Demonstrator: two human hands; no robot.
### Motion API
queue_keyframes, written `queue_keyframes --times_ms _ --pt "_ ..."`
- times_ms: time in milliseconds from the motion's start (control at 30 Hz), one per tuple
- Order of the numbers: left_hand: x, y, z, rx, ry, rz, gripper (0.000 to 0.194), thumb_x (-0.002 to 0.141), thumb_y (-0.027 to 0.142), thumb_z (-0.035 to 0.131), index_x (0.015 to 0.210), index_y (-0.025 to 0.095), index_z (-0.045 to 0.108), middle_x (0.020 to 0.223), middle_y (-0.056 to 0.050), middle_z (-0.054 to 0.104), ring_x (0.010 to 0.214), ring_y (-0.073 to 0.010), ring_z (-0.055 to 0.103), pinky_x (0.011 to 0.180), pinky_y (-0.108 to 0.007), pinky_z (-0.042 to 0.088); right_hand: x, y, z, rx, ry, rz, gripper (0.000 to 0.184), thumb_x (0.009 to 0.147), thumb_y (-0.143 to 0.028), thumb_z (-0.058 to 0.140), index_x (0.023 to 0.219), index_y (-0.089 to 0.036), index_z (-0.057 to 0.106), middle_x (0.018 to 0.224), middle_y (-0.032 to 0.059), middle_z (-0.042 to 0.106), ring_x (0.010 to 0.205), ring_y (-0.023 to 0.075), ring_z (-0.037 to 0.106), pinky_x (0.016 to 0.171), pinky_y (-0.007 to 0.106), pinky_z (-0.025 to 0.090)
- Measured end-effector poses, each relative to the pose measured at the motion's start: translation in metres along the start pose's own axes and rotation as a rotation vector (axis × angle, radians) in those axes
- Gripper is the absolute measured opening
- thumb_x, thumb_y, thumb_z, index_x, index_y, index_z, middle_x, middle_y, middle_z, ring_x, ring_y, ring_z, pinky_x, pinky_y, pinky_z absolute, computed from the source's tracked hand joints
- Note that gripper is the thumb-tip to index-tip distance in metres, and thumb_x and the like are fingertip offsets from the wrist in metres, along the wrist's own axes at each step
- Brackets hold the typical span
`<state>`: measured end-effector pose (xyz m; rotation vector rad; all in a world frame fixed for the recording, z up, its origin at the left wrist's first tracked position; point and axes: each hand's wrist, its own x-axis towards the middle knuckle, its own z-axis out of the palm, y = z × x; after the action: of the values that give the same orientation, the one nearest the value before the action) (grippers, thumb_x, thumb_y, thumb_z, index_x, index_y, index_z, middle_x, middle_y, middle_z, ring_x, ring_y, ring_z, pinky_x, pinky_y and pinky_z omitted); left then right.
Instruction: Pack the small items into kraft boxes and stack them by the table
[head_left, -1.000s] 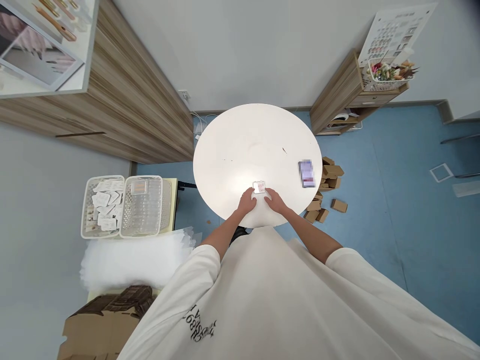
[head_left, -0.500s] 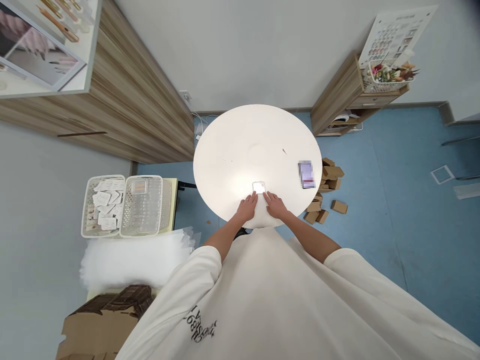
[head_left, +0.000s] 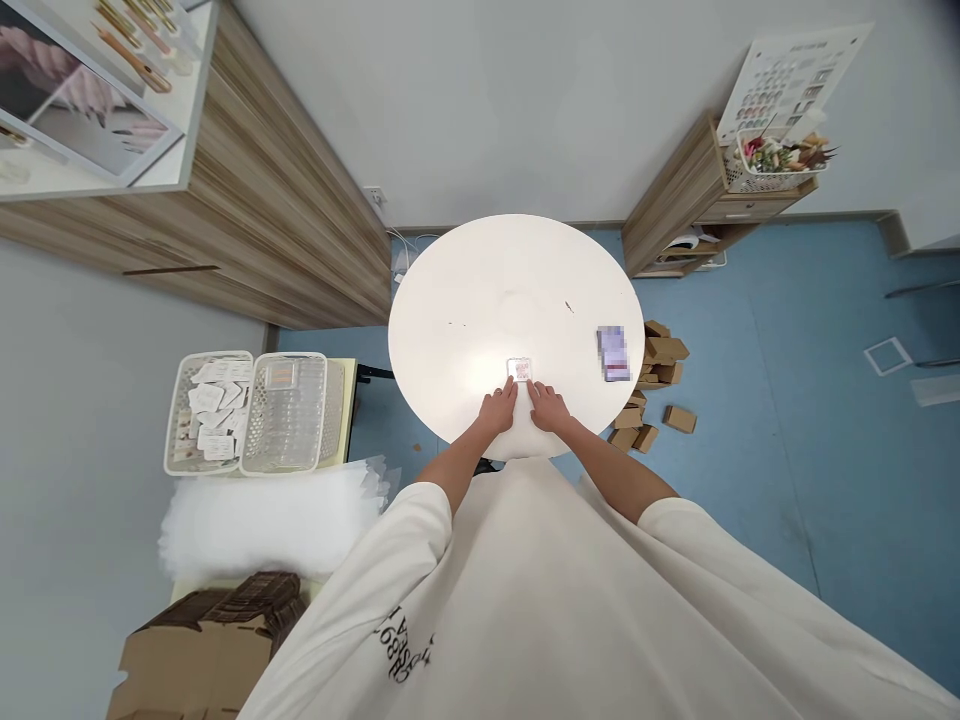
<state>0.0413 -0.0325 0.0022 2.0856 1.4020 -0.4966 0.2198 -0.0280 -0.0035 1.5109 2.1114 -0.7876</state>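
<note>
A small, flat clear plastic case (head_left: 519, 370) with pinkish pieces showing inside lies on the white oval table (head_left: 450, 280), close to its near edge. My left hand (head_left: 498, 406) is at the case's near left corner, thumb side against it. At the near right corner, my right hand (head_left: 549, 408) holds the case in the same way. Fingers of both hands point forward and rest low at the tabletop. The fine grip of the fingertips is too small to make out fully.
A blurred purple item (head_left: 614, 354) lies on the table's right side. Small brown boxes (head_left: 661, 350) are piled on the floor beyond it. To the left are a basket of white cards (head_left: 214, 410), a basket of clear cases (head_left: 289, 420), white sheets (head_left: 270, 520) and flat cardboard (head_left: 195, 660).
Glare on the case has lessened, and pinkish pieces now show in it. Both hands stay at its near corners, with only slight finger movement. The whole view has shifted slightly.
</note>
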Motion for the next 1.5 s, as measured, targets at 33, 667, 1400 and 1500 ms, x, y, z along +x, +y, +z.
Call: queue_keyframes --times_ms 33,667,1400,1500 --pt "0.002 0.000 -0.001 -0.021 0.005 -0.006 0.088 0.088 0.017 0.048 0.163 0.023 0.001 0.171 -0.008 -0.005 0.139 -0.0352 0.040 0.099 -0.049 0.045 0.002 0.000 -0.001 0.019 0.002 0.007 0.086 0.093 -0.028 0.044 0.163 -0.021 -0.004 0.164 0.0137 0.023 0.140 0.0337 0.031 0.108 0.046 0.038" --pt "-0.071 -0.012 0.038 -0.258 0.021 -0.174 0.086 0.087 0.019 0.048 0.162 0.024 0.008 0.170 -0.010 -0.007 0.148 -0.0343 0.034 0.105 -0.045 0.044 -0.025 0.010 0.009 0.094 -0.015 -0.077 0.074 0.095 -0.028 0.042 0.163 -0.018 0.014 0.169 0.0122 0.015 0.153 0.0311 0.018 0.116 0.046 0.032" --pt "-0.263 -0.125 0.117 -0.398 0.402 -0.449 0.067 0.094 0.025 0.045 0.158 0.019 0.027 0.169 -0.014 0.013 0.147 -0.0341 0.036 0.112 -0.046 0.038 -0.025 -0.226 0.054 0.141 0.081 -0.432 0.052 0.099 -0.031 0.044 0.149 -0.019 0.047 0.153 0.0116 0.045 0.136 0.0292 0.047 0.108 0.039 0.042" --pt "-0.302 -0.147 0.143 -0.419 0.431 -0.466 0.067 0.093 0.024 0.045 0.157 0.018 0.028 0.169 -0.015 0.014 0.148 -0.0332 0.034 0.113 -0.046 0.037 -0.033 -0.271 0.073 0.195 0.037 -0.446 0.053 0.099 -0.032 0.045 0.150 -0.020 0.046 0.153 0.0120 0.046 0.135 0.0285 0.049 0.108 0.039 0.044"
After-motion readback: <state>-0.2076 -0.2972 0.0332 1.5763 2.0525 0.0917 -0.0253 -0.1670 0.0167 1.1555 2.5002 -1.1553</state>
